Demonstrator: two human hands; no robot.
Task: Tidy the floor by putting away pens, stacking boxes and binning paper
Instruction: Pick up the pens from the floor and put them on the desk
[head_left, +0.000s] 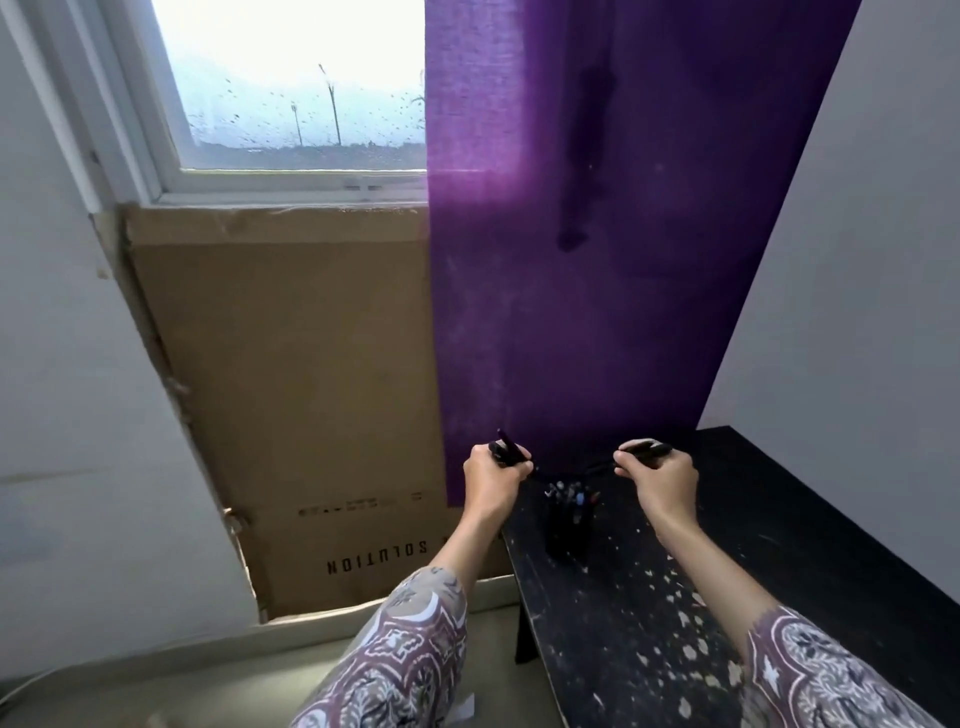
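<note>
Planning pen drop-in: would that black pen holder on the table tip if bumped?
Probably tippy: the pen holder looks tall and narrow, and the pens standing in it likely raise its weight. It likely slides before toppling on the flat black table. Both hands, left hand and right hand, grip pens, leaving none free to steady it.

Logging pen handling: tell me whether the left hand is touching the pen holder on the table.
Apart. The head view shows the left hand gripping dark pens up and left of the pen holder, with a gap between them.

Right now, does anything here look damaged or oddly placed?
Yes. A flattened cardboard sheet leans against the wall under the window, its print upside down and its left edge ragged. The black table is flecked with pale chips or paint spots.
</note>
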